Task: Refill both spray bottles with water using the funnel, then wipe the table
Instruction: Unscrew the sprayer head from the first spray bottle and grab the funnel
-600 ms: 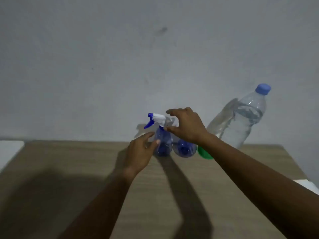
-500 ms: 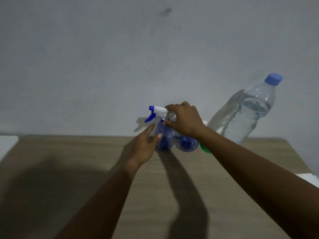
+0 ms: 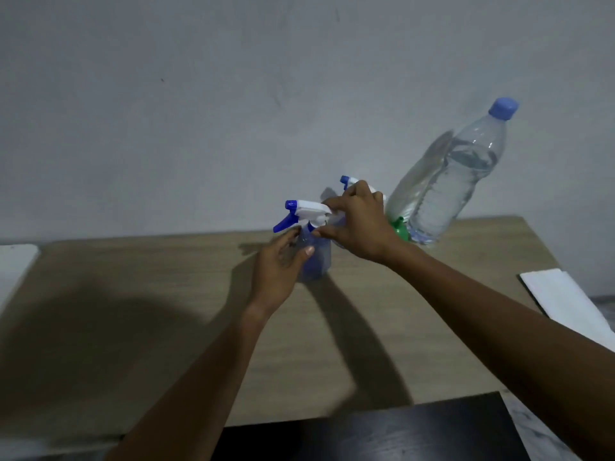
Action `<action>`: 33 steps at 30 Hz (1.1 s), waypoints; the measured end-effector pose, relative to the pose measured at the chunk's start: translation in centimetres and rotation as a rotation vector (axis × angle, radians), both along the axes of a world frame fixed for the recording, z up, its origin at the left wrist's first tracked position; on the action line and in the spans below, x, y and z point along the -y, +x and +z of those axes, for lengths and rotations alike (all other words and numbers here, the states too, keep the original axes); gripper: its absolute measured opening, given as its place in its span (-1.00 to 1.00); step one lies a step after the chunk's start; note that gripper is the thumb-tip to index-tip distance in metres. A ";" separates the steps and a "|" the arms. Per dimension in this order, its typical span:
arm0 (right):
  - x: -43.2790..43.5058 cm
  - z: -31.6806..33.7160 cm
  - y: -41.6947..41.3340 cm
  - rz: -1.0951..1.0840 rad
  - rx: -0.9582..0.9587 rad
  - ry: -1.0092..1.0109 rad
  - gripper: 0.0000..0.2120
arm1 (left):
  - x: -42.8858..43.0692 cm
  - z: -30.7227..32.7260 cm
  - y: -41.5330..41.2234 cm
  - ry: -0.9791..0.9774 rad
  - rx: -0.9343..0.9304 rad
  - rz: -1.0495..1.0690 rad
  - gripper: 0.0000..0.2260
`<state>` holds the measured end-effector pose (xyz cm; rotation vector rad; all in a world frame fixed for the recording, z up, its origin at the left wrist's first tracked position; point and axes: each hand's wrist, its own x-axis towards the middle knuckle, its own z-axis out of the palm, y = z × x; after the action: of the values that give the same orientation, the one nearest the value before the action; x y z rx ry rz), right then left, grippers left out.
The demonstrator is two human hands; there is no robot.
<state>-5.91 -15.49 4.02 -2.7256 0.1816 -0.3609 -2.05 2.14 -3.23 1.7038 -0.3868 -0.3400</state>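
Since the earlier frame I see the near spray bottle (image 3: 312, 257) has come toward me, away from its twin (image 3: 347, 182) by the wall. My left hand (image 3: 278, 266) wraps its blue body, fingers curled around it; my right hand (image 3: 357, 227) pinches the white trigger head. Behind stand the funnel (image 3: 399, 227), seemingly green, and water bottle (image 3: 446, 188) on the table (image 3: 133, 294)

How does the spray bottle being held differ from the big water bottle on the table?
The spray bottle is short, blue-tinted and topped by a white trigger head; the water bottle is tall, clear and closed with a blue screw cap. The spray bottle is gripped by the left hand and right hand; the water bottle stands untouched. Both are see-through plastic with blue parts.
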 end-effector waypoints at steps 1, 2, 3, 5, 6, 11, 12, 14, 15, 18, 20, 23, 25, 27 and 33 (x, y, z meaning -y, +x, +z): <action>-0.3 -0.4 -1.1 0.004 0.003 0.026 -0.66 | -0.4 -0.2 -1.0 -0.018 -0.020 -0.002 -0.62; -0.6 -0.7 -2.3 0.009 -0.004 0.052 -0.68 | -0.8 -0.5 -1.9 -0.026 -0.037 -0.009 -0.61; -0.9 -1.2 -3.4 0.023 -0.005 0.091 -0.68 | -1.1 -0.8 -3.0 -0.027 -0.043 -0.015 -0.61; -1.5 -2.0 -5.3 0.079 -0.008 0.197 -0.70 | -1.7 -1.3 -4.8 -0.026 -0.052 -0.022 -0.61; -1.7 -2.3 -6.0 0.099 -0.027 0.258 -0.71 | -1.8 -1.4 -5.5 -0.020 -0.047 -0.029 -0.63; -1.8 -2.5 -8.9 0.124 -0.072 0.395 -0.77 | -2.0 -1.0 -9.1 0.008 -0.053 -0.066 -0.64; -1.6 -2.6 -9.3 0.137 -0.081 0.417 -0.78 | -1.9 -0.9 -9.8 0.002 -0.074 -0.072 -0.62; -1.3 -2.9 -10.1 0.149 -0.095 0.446 -0.78 | -1.6 -0.5 -11.0 0.029 -0.092 -0.081 -0.60; -1.0 -3.1 -10.3 0.149 -0.096 0.461 -0.76 | -1.4 -0.4 -11.5 0.037 -0.097 -0.092 -0.60; -0.5 -3.7 -11.1 0.131 -0.058 0.485 -0.74 | -0.5 -0.3 -12.6 0.024 -0.120 -0.062 -0.58; -0.3 -3.9 -11.4 0.147 -0.037 0.494 -0.75 | -0.1 -0.3 -13.0 0.021 -0.117 -0.034 -0.57; 0.2 -4.0 -11.2 0.214 -0.037 0.462 -0.78 | 0.2 -0.3 -13.6 0.022 -0.095 -0.025 -0.59; 0.6 -4.0 -11.0 0.287 -0.057 0.453 -0.81 | 0.3 -0.4 -13.7 0.011 -0.103 -0.021 -0.60; 1.0 -4.0 -10.8 0.354 -0.079 0.449 -0.82 | 0.3 -0.5 -13.6 0.023 -0.110 -0.005 -0.61; 1.5 -2.9 -10.4 0.391 -0.135 0.463 -0.65 | -0.1 -0.6 -12.7 0.072 -0.145 -0.035 -0.60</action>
<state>-16.33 -17.01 1.11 -2.2557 -0.2082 -0.0156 -14.70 2.19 -3.81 1.7322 -0.3010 -0.5057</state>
